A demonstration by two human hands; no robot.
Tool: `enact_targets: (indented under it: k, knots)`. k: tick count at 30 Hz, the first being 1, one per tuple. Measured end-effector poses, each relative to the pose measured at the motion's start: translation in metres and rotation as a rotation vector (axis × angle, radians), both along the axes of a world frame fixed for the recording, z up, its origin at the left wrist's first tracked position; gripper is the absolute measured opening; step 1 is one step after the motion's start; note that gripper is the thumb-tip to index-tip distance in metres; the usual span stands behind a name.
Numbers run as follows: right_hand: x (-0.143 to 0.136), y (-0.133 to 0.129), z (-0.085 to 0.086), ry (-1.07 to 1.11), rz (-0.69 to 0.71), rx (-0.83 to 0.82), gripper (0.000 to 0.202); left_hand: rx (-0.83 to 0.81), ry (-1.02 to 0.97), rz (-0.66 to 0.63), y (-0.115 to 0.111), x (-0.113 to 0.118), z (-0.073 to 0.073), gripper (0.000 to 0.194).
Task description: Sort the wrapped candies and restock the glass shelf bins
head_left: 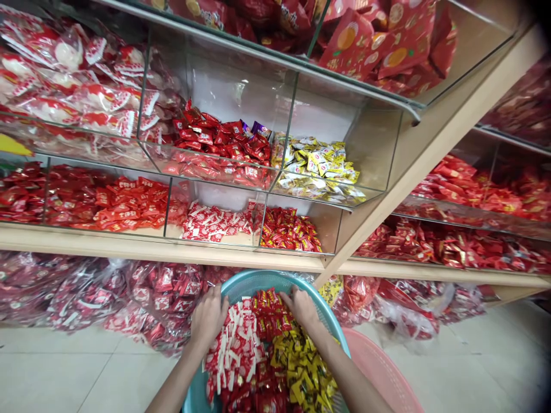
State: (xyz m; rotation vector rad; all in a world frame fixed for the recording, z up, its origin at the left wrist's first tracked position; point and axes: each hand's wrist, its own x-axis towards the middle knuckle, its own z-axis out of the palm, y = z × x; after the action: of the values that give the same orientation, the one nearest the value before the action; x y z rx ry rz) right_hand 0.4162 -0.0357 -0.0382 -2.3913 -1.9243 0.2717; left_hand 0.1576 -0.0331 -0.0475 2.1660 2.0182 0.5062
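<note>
A teal plastic basket (pixel 236 282) filled with wrapped candies stands in front of me, below the shelves. My left hand (pixel 209 315) is closed around its left rim, thumb on the inner side. Inside the far right part of the basket, my right hand (pixel 302 311) reaches over red wrapped candies (pixel 269 321), thumb and fingers apart, fingertips at the candies. White-and-red candies (pixel 235 350) fill the left side near my left hand. Yellow wrapped candies (pixel 303 367) lie on the right, under my right forearm. More dark red packets (pixel 269 396) are at the near side.
Glass-fronted shelf bins hold red candies (pixel 224 140), yellow-and-white candies (pixel 318 158), white-and-red candies (pixel 217 222) and small red-yellow candies (pixel 290 229). Clear bags of candies (pixel 166 287) lie under the bottom shelf (pixel 172 246). A pink basket (pixel 374 367) stands behind the teal one on the tiled floor.
</note>
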Motion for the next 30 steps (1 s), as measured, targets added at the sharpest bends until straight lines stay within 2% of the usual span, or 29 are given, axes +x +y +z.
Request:
enact_targets:
  k: [3,6,9,17,22,26,30]
  knots:
    - [0.009,-0.007,0.003,-0.021,0.012,0.013,0.033,0.009,-0.007,-0.005,0.001,0.000,-0.003,0.042]
    - [0.022,-0.017,0.004,0.011,0.189,-0.010,0.020,0.013,-0.021,0.004,0.002,-0.001,-0.006,0.042]
    - [0.027,-0.023,0.003,0.031,0.324,-0.043,0.020,0.008,-0.031,0.010,0.002,0.000,-0.007,0.042]
    - [0.018,-0.017,0.000,-0.079,0.235,-0.064,0.023,0.007,-0.001,0.000,0.000,0.000,0.000,0.041]
    - [-0.003,-0.017,0.011,-0.014,0.321,-0.005,0.024,0.017,-0.027,-0.005,0.001,0.000,-0.002,0.042]
    - [-0.028,-0.012,0.013,0.017,0.421,0.030,0.026,-0.003,-0.034,0.001,0.000,0.000,-0.001,0.042]
    - [-0.036,-0.008,0.009,-0.046,0.382,0.031,0.029,-0.024,-0.026,-0.002,-0.001,0.000,0.002,0.043]
